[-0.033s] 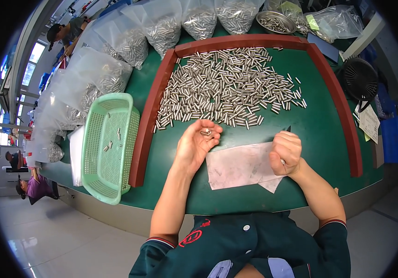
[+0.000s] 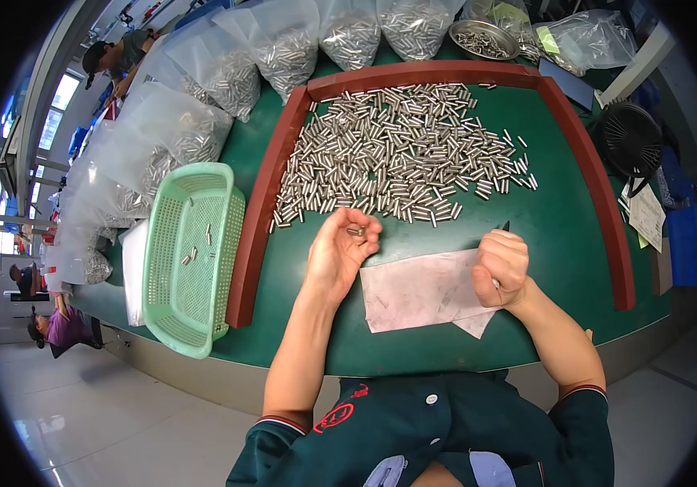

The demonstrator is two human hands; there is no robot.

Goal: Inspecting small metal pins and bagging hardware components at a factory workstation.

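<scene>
My left hand (image 2: 340,252) is closed, palm up, with a small metal pin (image 2: 356,232) in its curled fingers. It hovers just short of a wide spread of short, shiny metal pins (image 2: 397,146) on the green tabletop. My right hand (image 2: 501,268) is wrapped round a slim tool (image 2: 506,226) whose dark pointed tip sticks out at the top; most of the tool is hidden in the fist. Below and beside that fist lies a smudged pinkish-white cloth or paper (image 2: 413,292), with a corner folded out.
A dark red frame (image 2: 263,203) borders the pins on three sides. Left of it stands a green plastic basket (image 2: 153,268) with a few pins inside. Clear bags of pins (image 2: 283,57) line the back, near a metal bowl (image 2: 484,39). A black fan (image 2: 629,140) stands right.
My left hand has shifted very slightly left, and its fingers have curled a little more around the pin. My right hand stays where it was.
</scene>
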